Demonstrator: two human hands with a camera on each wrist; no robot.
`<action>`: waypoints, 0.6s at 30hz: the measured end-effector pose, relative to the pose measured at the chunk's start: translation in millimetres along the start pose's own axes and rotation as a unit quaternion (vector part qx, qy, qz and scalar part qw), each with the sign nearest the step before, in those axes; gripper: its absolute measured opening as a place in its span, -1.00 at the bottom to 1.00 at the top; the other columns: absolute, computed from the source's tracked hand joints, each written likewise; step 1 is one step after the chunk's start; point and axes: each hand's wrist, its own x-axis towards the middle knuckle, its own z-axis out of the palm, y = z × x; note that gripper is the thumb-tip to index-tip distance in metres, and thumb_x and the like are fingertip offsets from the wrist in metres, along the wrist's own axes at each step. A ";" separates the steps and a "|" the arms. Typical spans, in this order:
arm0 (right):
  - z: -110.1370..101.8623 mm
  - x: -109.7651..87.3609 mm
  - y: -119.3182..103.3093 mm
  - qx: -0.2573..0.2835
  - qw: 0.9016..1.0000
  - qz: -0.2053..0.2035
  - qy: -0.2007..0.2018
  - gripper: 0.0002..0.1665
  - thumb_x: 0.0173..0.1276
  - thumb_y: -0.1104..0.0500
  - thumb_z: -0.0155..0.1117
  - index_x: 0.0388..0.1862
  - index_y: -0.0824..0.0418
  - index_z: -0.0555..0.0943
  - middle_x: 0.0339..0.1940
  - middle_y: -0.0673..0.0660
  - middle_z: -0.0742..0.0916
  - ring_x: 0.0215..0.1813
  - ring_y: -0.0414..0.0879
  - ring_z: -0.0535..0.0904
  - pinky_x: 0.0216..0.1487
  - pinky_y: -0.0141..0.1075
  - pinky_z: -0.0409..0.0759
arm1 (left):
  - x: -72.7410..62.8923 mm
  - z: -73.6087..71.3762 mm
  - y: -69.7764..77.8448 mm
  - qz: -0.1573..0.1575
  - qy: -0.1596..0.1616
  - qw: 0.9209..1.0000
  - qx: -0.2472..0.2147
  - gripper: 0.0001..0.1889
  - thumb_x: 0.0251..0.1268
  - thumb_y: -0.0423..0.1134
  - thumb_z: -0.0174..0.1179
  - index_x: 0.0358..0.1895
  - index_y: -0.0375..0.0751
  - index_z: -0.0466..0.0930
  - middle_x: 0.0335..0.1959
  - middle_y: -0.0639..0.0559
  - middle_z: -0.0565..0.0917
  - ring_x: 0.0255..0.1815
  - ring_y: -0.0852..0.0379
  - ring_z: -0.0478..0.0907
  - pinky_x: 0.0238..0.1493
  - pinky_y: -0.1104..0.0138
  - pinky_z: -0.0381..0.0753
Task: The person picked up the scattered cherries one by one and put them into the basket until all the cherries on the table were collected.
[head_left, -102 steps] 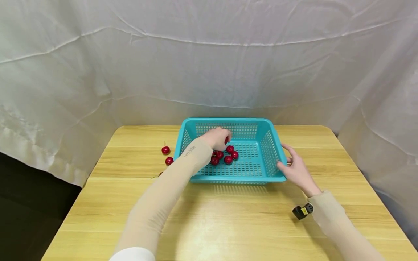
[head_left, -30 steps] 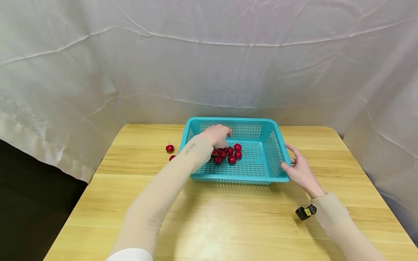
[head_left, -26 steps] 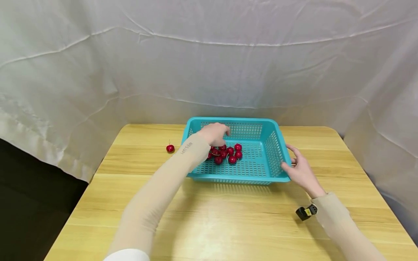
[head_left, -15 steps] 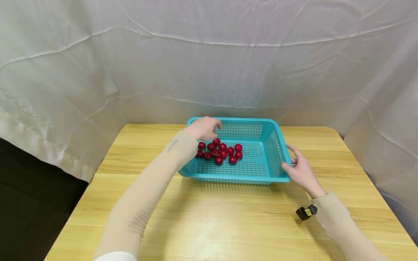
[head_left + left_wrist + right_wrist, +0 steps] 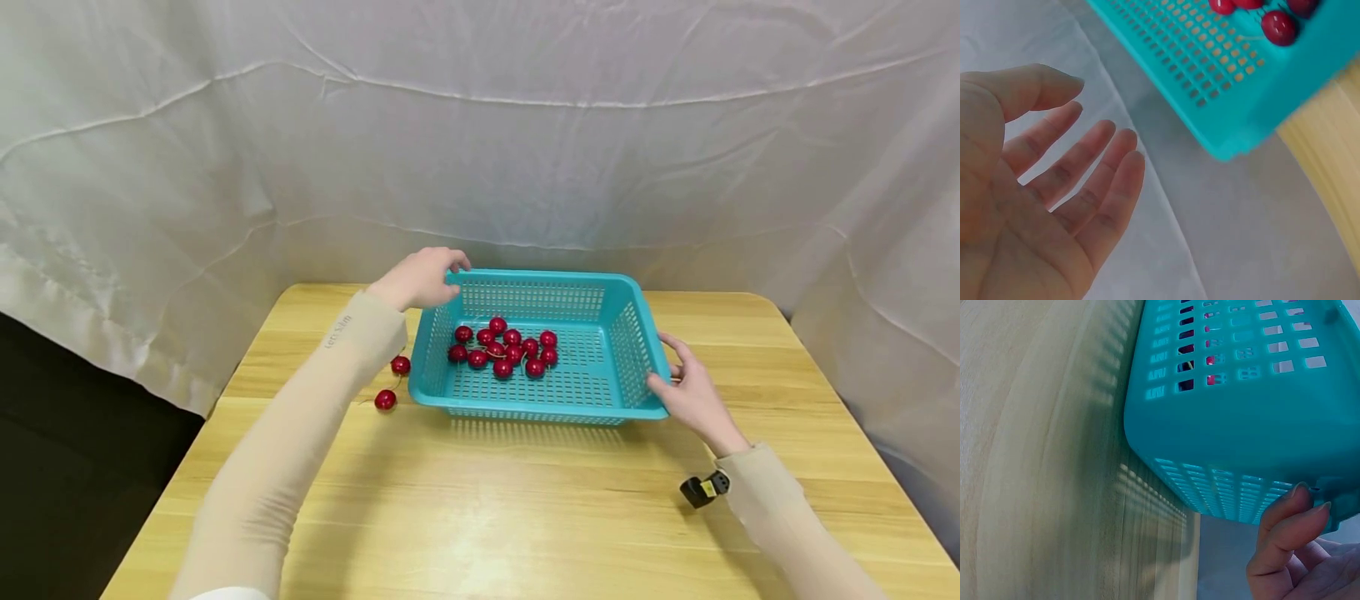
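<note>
My left hand (image 5: 423,279) is held over the back left corner of the turquoise plastic basket (image 5: 525,412), its fingers spread and loosely bent. The left wrist view shows the palm with nothing in it, apart from the basket rim. Several dark red cherries (image 5: 496,350) with stems lie on the basket's slotted floor, mostly in its left half. My right hand (image 5: 690,392) grips the basket's right rim, thumb on top and fingers underneath; its curled fingers (image 5: 1294,528) show at the rim in the right wrist view.
Outside the basket, on the wooden table (image 5: 525,517), one cherry (image 5: 401,365) lies near its left wall and another cherry (image 5: 386,400) sits closer to me. A pale cloth (image 5: 480,167) hangs behind the table. A small black device (image 5: 703,489) is at my right wrist.
My left hand has moved out of the basket leftward and slightly up, uncovering more cherries inside. A cherry showed at its fingers earliest; now it holds none. My right hand keeps its grip.
</note>
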 end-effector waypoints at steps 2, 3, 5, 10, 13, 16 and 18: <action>-0.3 0.1 -0.2 0.000 1.000 0.000 0.000 -0.13 0.43 0.31 0.04 0.65 0.26 -0.03 0.09 0.68 0.61 -0.09 0.31 0.75 -0.35 -0.29 0.72 | -5.0 -3.1 -6.9 -0.006 0.011 1.000 -0.010 -0.54 0.42 -0.22 0.14 0.35 -0.13 0.45 0.30 -0.12 0.55 0.30 -0.11 0.48 0.37 -0.01 0.48; -0.5 0.2 -0.3 0.000 1.000 0.001 0.000 -0.13 0.43 0.31 0.05 0.65 0.25 -0.03 0.10 0.67 0.61 -0.08 0.32 0.75 -0.35 -0.29 0.72 | -7.4 -4.1 -10.8 -0.009 0.017 1.000 -0.014 -0.54 0.42 -0.22 0.14 0.36 -0.14 0.44 0.31 -0.13 0.54 0.31 -0.11 0.48 0.38 -0.02 0.48; -0.4 0.6 -0.6 0.000 1.000 0.001 -0.001 -0.13 0.44 0.31 0.05 0.65 0.26 -0.04 0.10 0.67 0.61 -0.08 0.32 0.75 -0.35 -0.30 0.72 | -12.2 -5.4 -19.2 -0.017 0.027 0.999 -0.018 -0.52 0.42 -0.22 0.14 0.37 -0.14 0.43 0.35 -0.13 0.52 0.32 -0.12 0.47 0.38 -0.04 0.48; 0.1 1.7 -0.3 0.000 1.000 0.000 -0.002 -0.12 0.44 0.31 0.06 0.65 0.29 -0.05 0.09 0.68 0.61 -0.10 0.30 0.76 -0.37 -0.33 0.70 | -24.0 -6.6 -40.1 -0.034 0.050 0.998 -0.021 -0.45 0.40 -0.23 0.15 0.44 -0.16 0.36 0.46 -0.17 0.40 0.42 -0.20 0.39 0.43 -0.12 0.40; 0.5 2.8 1.0 -0.001 1.000 0.002 -0.003 -0.12 0.45 0.32 0.06 0.65 0.30 -0.06 0.10 0.68 0.61 -0.09 0.31 0.75 -0.38 -0.34 0.70 | -31.4 -6.1 -51.5 -0.045 0.066 0.997 -0.018 -0.41 0.39 -0.24 0.15 0.47 -0.17 0.32 0.49 -0.20 0.35 0.47 -0.25 0.34 0.46 -0.16 0.34; 0.1 2.9 2.1 0.003 1.000 0.002 -0.003 -0.13 0.45 0.32 0.05 0.65 0.29 -0.06 0.10 0.69 0.61 -0.09 0.30 0.75 -0.37 -0.33 0.71 | -37.6 -2.7 -62.6 -0.060 0.081 0.995 -0.018 -0.38 0.37 -0.25 0.14 0.49 -0.17 0.28 0.52 -0.24 0.30 0.49 -0.29 0.31 0.46 -0.19 0.32; 0.0 2.2 2.1 0.004 1.000 0.002 -0.002 -0.13 0.45 0.32 0.05 0.65 0.28 -0.05 0.10 0.68 0.61 -0.10 0.28 0.76 -0.37 -0.32 0.72 | -40.8 2.5 -70.2 -0.070 0.088 0.994 -0.018 -0.36 0.37 -0.26 0.11 0.51 -0.18 0.25 0.54 -0.26 0.26 0.49 -0.32 0.30 0.46 -0.20 0.31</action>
